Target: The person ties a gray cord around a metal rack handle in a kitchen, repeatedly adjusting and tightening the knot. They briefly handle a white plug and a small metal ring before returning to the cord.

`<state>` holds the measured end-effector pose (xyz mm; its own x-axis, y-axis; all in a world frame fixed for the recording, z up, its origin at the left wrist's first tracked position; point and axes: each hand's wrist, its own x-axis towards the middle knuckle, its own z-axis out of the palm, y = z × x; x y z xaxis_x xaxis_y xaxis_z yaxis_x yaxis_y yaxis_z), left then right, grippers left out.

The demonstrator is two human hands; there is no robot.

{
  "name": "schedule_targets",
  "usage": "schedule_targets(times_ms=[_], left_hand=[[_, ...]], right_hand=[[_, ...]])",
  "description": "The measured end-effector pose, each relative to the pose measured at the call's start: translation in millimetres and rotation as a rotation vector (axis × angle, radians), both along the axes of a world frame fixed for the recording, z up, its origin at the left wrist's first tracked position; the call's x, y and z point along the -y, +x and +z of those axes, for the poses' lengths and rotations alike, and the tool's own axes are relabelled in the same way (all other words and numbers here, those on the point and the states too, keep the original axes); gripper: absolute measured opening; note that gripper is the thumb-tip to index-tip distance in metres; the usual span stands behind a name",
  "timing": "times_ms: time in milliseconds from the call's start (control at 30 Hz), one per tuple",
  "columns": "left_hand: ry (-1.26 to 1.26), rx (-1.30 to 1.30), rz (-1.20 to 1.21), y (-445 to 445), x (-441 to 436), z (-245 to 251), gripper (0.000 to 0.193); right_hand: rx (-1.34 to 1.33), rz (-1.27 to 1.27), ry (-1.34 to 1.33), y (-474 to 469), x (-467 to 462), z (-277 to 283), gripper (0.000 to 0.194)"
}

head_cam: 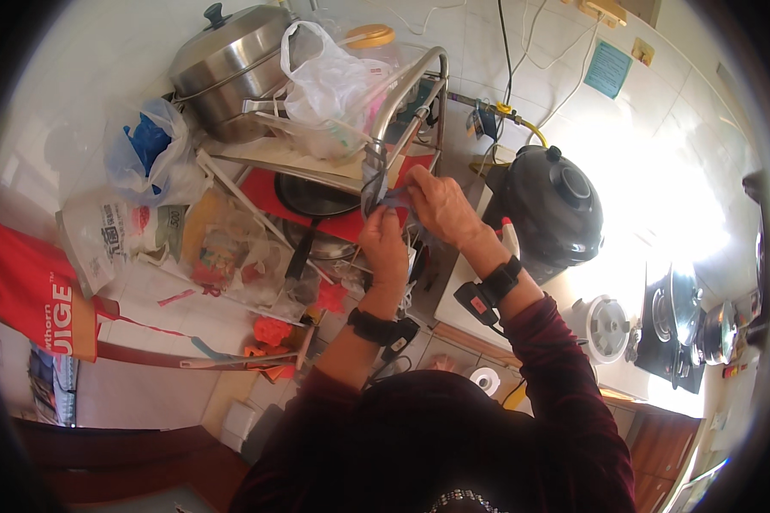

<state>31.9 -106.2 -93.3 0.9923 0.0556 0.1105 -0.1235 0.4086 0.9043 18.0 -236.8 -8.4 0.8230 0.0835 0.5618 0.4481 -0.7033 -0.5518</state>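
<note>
A grey-blue cloth strip (373, 183) is wrapped around the corner post of a metal shelf rack (394, 102). My left hand (385, 247) pinches the strip low on the post between thumb and finger. Just to its right, my right hand (443, 204) grips another part of the same strip, with the fingertips curled around it. The two hands are close together. Behind them, a dark frying pan (317, 195) lies on the rack's red middle shelf (260, 186). Its handle points toward me.
On the rack's top stand a large steel steamer pot (231, 70) and a white plastic bag (327, 80). A black rice cooker (552, 205) is on the counter at right, near a gas stove (667, 320). Plastic bags (151, 154) hang at the rack's left.
</note>
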Motion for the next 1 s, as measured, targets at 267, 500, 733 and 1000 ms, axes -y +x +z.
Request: schedule_targets(times_ms=[267,500,733,1000], left_hand=[[0.027,-0.080,0.018,-1.2,4.7,16.9,0.021],[0.114,-0.070,0.067,0.5,9.7,15.7,0.020],[0.125,-0.030,0.036,8.1,7.7,-2.3,0.020],[-0.194,-0.207,-0.098,3.1,14.1,6.1,0.015]], right_hand=[[-0.020,-0.017,-0.045,-4.0,0.3,2.8,0.010],[0.085,-0.122,-0.203,0.3,3.9,10.4,0.013],[0.076,0.027,-0.040,29.9,30.0,13.9,0.019],[-0.663,0.281,1.276,56.4,38.1,-2.5,0.012]])
